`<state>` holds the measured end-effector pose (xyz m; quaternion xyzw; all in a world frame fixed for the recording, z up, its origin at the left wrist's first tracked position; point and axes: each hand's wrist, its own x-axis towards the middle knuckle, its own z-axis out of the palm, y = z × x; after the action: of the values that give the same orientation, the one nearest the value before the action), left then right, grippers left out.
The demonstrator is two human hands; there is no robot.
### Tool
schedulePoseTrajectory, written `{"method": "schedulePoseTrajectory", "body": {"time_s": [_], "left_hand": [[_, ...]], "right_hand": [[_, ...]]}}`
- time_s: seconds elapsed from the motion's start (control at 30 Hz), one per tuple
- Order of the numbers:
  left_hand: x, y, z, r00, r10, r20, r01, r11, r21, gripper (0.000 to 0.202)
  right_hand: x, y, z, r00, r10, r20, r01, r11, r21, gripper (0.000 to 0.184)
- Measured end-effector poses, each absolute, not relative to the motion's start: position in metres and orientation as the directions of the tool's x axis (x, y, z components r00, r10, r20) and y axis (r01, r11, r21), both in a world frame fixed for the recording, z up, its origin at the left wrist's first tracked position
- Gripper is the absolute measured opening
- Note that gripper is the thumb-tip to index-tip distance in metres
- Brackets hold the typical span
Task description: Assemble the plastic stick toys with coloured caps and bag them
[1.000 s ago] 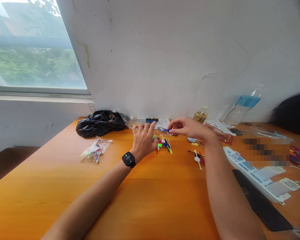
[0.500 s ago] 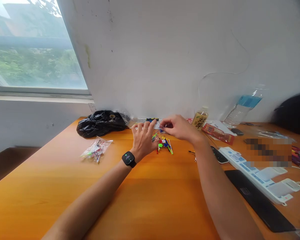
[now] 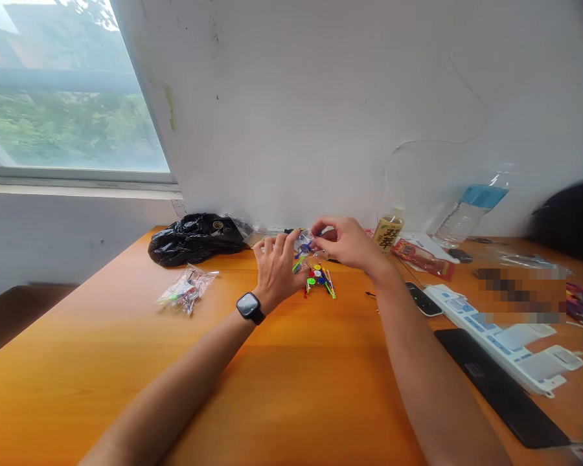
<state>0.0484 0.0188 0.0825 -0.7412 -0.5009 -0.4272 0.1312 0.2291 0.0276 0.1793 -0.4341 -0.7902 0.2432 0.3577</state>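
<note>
A small clear plastic bag [image 3: 304,241] with blue and green plastic pieces is between my two hands, above the table. My right hand [image 3: 344,243] pinches its upper right edge between thumb and fingers. My left hand [image 3: 278,266], with a black smartwatch [image 3: 249,307] on the wrist, is round the bag's left side; its fingers are bent and raised, and the grip is partly hidden. Just below lies a small pile of colourful plastic parts [image 3: 317,277], with round pieces and thin sticks. Another clear bag of parts [image 3: 188,291] rests on the table to the left.
A crumpled black plastic bag [image 3: 197,239] is at the back left. Along the right stand a drink bottle [image 3: 387,230] and a tilted water bottle [image 3: 471,213]. A white power strip [image 3: 488,336], a black flat case [image 3: 505,391] and a red packet [image 3: 423,257] lie nearby.
The clear bag with the blue piece has come up and shows more openly between my hands. My right hand has shifted slightly; my left hand stays nearly in place.
</note>
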Motion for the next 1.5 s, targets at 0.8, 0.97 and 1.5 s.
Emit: {"method": "schedulePoseTrajectory", "body": {"time_s": [0.8, 0.97, 1.5], "left_hand": [[0.039, 0.038, 0.087, 0.238, 0.927, 0.291, -0.017, -0.296, 0.955, 0.096], [0.032, 0.042, 0.078, 0.616, 0.777, 0.128, -0.151, -0.043, 0.988, 0.073], [0.037, 0.051, 0.059, 0.449, 0.893, 0.045, -0.203, 0.053, 0.978, 0.058]], "right_hand": [[0.238, 0.021, 0.195, -0.457, 0.708, 0.539, 0.604, 0.691, -0.396, 0.018], [0.244, 0.016, 0.203, -0.496, 0.707, 0.504, 0.573, 0.703, -0.422, 0.018], [0.399, 0.068, 0.114, -0.003, 0.798, -0.603, 0.856, -0.309, -0.414, 0.023]]}}
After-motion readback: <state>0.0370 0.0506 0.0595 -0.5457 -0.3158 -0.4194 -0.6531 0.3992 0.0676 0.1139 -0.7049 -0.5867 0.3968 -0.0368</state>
